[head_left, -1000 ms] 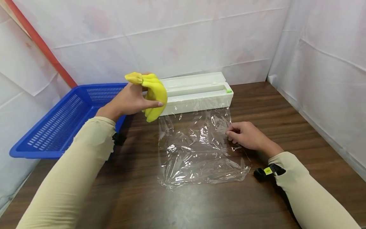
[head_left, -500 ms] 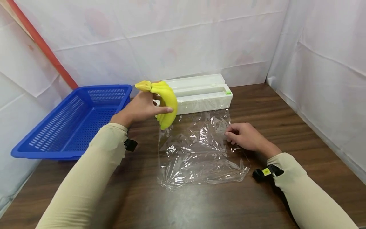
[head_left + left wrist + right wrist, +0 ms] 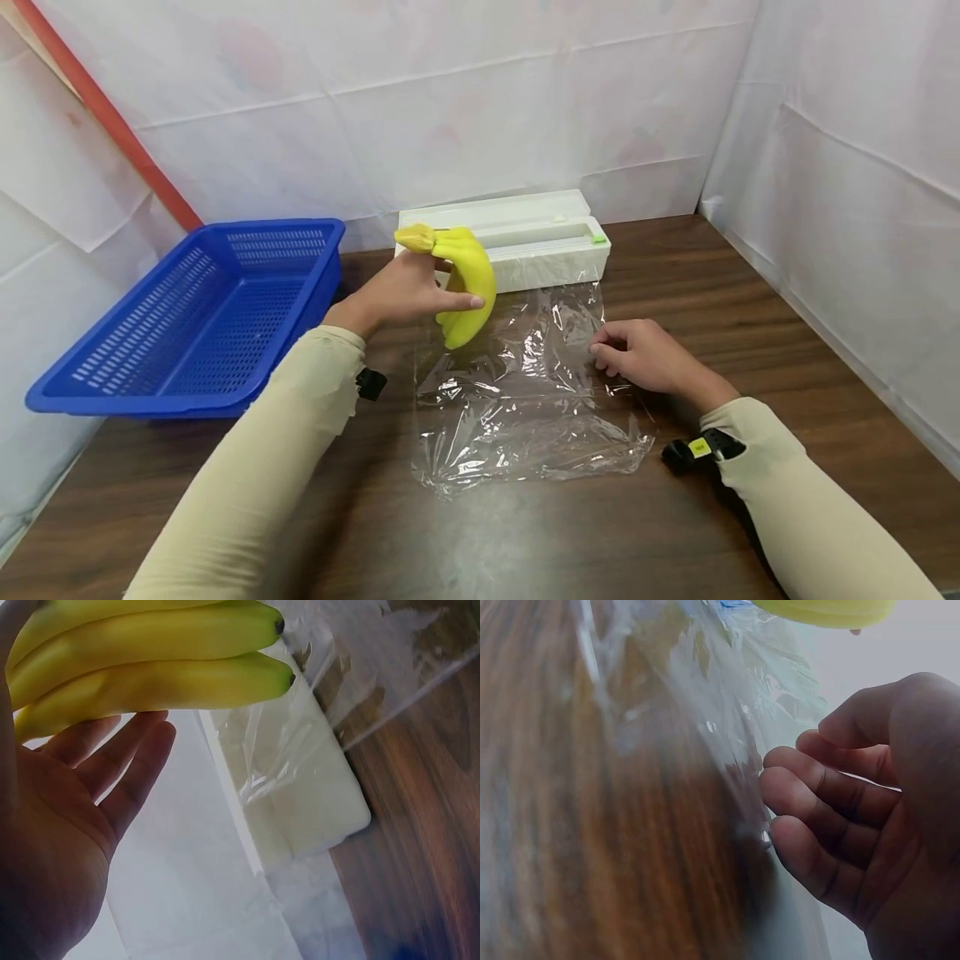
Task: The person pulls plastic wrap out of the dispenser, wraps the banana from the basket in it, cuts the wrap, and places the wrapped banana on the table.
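My left hand [image 3: 408, 287] grips a bunch of yellow bananas [image 3: 474, 279] near its stem end, thumb across the near side. The bunch hangs tips-down over a sheet of clear plastic wrap [image 3: 517, 400] spread on the table. In the left wrist view, fingers [image 3: 142, 765] support the bananas [image 3: 172, 686] from one side. At the sheet's right edge rests my right hand [image 3: 645, 354], loosely curled. In the right wrist view its fingertips [image 3: 784, 787] lie right at the edge of the wrap [image 3: 720, 727], with nothing pinched against the thumb.
A white wrap dispenser box [image 3: 555, 268], lid raised, stands at the back, and the wrap runs out over its front. On the left is a blue plastic basket [image 3: 112, 367]. White sheeting [image 3: 465, 100] encloses the wooden table [image 3: 360, 517] at the back and sides.
The left hand has carried the bananas rightward and somewhat nearer, from beside the basket to above the wrap's far left part. The right hand has stayed put.
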Demonstrator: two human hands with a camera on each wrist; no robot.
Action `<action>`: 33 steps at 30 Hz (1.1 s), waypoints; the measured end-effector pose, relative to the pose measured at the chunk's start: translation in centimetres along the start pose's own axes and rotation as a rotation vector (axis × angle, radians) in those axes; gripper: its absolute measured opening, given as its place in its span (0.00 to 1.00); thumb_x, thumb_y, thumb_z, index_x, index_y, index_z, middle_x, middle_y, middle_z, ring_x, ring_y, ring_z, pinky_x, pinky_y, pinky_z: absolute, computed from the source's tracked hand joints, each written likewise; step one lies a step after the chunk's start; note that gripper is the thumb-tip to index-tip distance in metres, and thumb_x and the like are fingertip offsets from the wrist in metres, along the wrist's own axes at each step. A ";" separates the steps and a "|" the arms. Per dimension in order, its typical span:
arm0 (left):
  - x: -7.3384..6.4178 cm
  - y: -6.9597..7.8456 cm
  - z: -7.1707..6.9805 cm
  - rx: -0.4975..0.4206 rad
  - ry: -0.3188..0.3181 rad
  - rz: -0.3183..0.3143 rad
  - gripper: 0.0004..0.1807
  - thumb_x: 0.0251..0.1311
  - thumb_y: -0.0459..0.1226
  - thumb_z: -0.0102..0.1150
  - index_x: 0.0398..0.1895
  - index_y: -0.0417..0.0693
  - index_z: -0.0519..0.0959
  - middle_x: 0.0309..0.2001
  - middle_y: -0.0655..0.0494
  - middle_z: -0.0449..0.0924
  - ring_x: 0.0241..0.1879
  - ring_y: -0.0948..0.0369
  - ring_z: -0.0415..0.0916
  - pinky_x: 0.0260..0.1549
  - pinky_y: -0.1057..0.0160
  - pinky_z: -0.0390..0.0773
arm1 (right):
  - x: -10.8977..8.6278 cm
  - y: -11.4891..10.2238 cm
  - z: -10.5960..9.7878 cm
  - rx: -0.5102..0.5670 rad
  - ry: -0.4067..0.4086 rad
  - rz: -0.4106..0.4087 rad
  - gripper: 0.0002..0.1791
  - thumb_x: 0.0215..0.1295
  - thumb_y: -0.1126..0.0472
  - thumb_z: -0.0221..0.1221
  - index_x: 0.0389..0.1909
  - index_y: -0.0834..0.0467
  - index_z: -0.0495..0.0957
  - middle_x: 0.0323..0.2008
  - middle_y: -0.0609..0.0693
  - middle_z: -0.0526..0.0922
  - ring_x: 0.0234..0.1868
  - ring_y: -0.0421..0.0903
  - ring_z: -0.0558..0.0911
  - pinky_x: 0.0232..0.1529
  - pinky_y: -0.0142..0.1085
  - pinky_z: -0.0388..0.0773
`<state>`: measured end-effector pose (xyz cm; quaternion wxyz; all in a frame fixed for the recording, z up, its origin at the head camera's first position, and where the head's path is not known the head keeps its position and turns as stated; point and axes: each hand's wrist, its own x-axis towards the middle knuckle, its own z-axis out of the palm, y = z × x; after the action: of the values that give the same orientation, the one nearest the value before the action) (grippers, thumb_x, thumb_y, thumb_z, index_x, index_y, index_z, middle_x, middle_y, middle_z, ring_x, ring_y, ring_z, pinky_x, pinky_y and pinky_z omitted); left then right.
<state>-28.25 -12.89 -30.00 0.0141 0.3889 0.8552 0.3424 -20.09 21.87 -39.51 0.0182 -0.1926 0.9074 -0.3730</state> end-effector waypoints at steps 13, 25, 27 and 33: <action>0.7 1.9 1.6 0.186 -0.137 -0.058 0.34 0.51 0.58 0.73 0.56 0.55 0.72 0.42 0.56 0.76 0.41 0.58 0.75 0.44 0.59 0.76 | 0.4 -0.1 0.2 -0.014 0.010 -0.010 0.07 0.72 0.61 0.59 0.35 0.56 0.84 0.26 0.46 0.82 0.28 0.43 0.81 0.31 0.39 0.79; 2.3 2.8 3.9 0.340 -0.220 -0.024 0.48 0.49 0.61 0.71 0.70 0.52 0.63 0.48 0.56 0.75 0.40 0.60 0.73 0.41 0.60 0.76 | 0.3 -0.4 -0.2 -0.041 0.007 0.001 0.07 0.72 0.62 0.59 0.35 0.57 0.84 0.26 0.46 0.81 0.28 0.43 0.81 0.31 0.39 0.78; 2.5 2.9 4.5 0.399 -0.231 -0.021 0.48 0.49 0.62 0.70 0.69 0.51 0.64 0.49 0.57 0.75 0.41 0.60 0.73 0.41 0.60 0.76 | 0.4 -0.4 -0.2 -0.041 0.004 0.003 0.07 0.72 0.62 0.59 0.34 0.56 0.84 0.25 0.46 0.81 0.28 0.43 0.81 0.31 0.39 0.79; 2.4 3.3 5.8 0.513 -0.285 -0.087 0.44 0.50 0.62 0.70 0.64 0.47 0.68 0.45 0.55 0.76 0.37 0.57 0.75 0.39 0.57 0.78 | 0.6 -0.5 0.3 -0.035 -0.010 -0.005 0.07 0.71 0.63 0.58 0.36 0.56 0.84 0.26 0.46 0.81 0.28 0.42 0.81 0.31 0.38 0.79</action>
<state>-26.10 -6.39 -31.88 0.0498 0.3870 0.9190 0.0560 -20.40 21.19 -39.32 0.0185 -0.1969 0.9133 -0.3560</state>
